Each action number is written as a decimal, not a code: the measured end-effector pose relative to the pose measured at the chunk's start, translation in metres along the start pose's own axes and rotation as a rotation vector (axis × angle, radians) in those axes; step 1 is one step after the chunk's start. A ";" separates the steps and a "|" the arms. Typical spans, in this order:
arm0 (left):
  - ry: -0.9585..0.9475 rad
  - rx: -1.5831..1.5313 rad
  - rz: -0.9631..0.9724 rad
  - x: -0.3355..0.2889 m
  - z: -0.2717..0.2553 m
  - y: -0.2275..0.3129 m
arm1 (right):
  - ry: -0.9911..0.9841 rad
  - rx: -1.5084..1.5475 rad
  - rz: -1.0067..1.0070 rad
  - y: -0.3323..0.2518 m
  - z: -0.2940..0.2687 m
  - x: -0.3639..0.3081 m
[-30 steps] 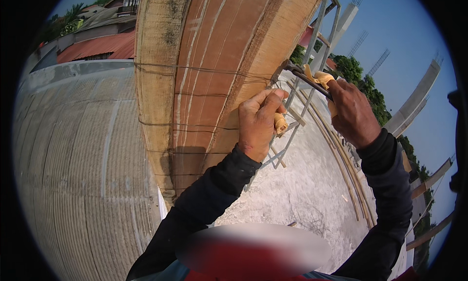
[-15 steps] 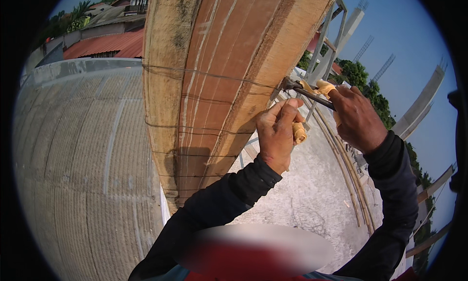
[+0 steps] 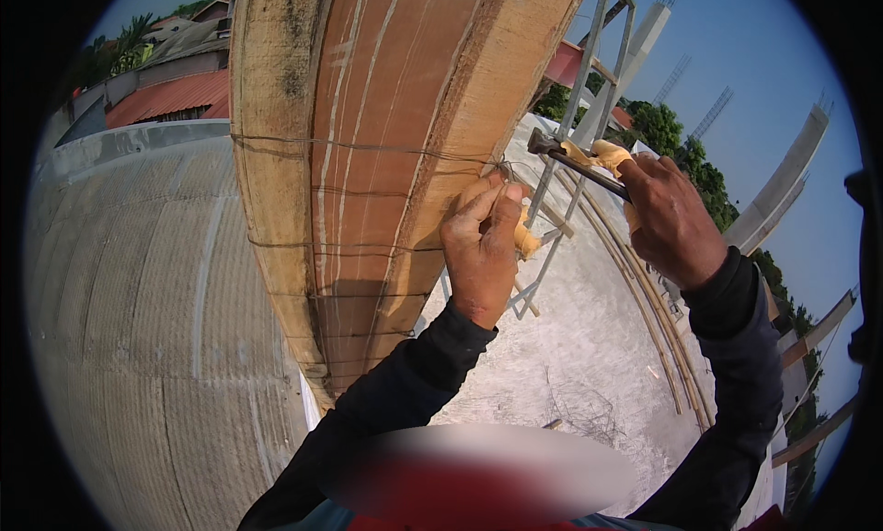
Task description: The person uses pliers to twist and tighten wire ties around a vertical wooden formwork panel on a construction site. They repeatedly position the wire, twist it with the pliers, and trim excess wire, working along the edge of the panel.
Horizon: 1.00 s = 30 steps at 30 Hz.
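Wooden formwork made of a reddish-brown panel and pale timber battens rises in front of me, with several bands of thin wire tied round it. At the right batten's edge, my left hand is closed, thumb and fingers pinching the twisted wire ends. My right hand grips a dark-handled metal tool that looks like pincers. Its broad head points left, just right of the wire ends and apart from them. Tan covering shows on some fingers of both hands.
A grey corrugated roof lies below on the left. On the right, a pale concrete surface carries long bamboo poles and loose wire. A metal frame stands beyond the pincers, with concrete columns farther off.
My left hand has moved left against the batten's edge and now pinches the wire ends. The pincers' head has come away from the wire. The formwork has shifted left in view.
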<state>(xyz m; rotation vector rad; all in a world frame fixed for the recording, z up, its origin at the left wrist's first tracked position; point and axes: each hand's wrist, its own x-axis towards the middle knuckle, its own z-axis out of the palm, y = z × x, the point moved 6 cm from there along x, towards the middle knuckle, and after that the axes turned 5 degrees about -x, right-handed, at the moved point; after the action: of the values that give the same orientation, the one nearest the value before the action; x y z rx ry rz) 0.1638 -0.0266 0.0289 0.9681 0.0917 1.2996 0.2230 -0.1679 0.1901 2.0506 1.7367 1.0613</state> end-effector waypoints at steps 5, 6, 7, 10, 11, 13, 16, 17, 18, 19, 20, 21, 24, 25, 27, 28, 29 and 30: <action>-0.055 -0.061 -0.163 -0.001 -0.001 0.003 | -0.104 0.185 0.117 0.007 0.032 -0.001; -0.065 -0.117 -0.189 -0.002 -0.001 0.004 | -0.131 0.234 0.147 0.009 0.040 -0.002; -0.059 -0.103 -0.208 -0.002 -0.001 0.007 | -0.158 0.283 0.177 0.010 0.048 -0.004; -0.072 -0.079 -0.231 -0.001 -0.002 0.013 | -0.099 0.365 0.123 0.005 0.065 -0.010; -0.088 -0.075 -0.249 -0.001 -0.002 0.014 | -0.061 0.383 0.095 0.003 0.069 -0.013; -0.103 -0.067 -0.264 0.000 -0.003 0.015 | 0.036 0.393 0.059 -0.002 0.078 -0.021; -0.104 -0.066 -0.269 0.004 -0.004 0.018 | -0.047 0.403 0.146 -0.001 0.108 -0.024; -0.107 -0.073 -0.284 0.004 -0.004 0.018 | -0.033 0.419 0.134 -0.002 0.114 -0.025; -0.108 -0.075 -0.306 0.005 -0.003 0.018 | 0.024 0.444 0.133 -0.003 0.118 -0.026; -0.113 -0.072 -0.299 0.005 -0.003 0.020 | 0.082 0.468 0.132 -0.005 0.121 -0.026; -0.118 -0.052 -0.278 0.006 -0.002 0.022 | 0.133 0.496 0.131 -0.006 0.124 -0.027; -0.117 -0.024 -0.270 0.006 -0.002 0.023 | 0.115 0.502 0.108 -0.007 0.130 -0.026; -0.119 0.113 -0.218 0.008 -0.002 0.029 | 0.215 0.571 0.088 -0.017 0.141 -0.026; -0.120 0.167 -0.197 0.009 -0.002 0.031 | 0.197 0.587 0.101 -0.020 0.147 -0.026; -0.172 0.352 -0.091 0.015 -0.001 0.041 | 0.214 0.616 0.117 -0.026 0.155 -0.025; -0.184 0.458 -0.056 0.019 -0.002 0.045 | 0.220 0.632 0.127 -0.029 0.159 -0.025; -0.231 0.546 -0.013 0.023 -0.001 0.051 | 0.234 0.632 0.131 -0.033 0.161 -0.026; -0.265 0.648 0.010 0.027 -0.001 0.056 | 0.239 0.634 0.124 -0.038 0.162 -0.027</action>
<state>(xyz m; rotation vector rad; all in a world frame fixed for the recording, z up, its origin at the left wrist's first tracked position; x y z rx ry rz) 0.1291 -0.0060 0.0764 1.6857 0.3166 1.1544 0.3020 -0.1415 0.0432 2.5004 2.3245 0.8907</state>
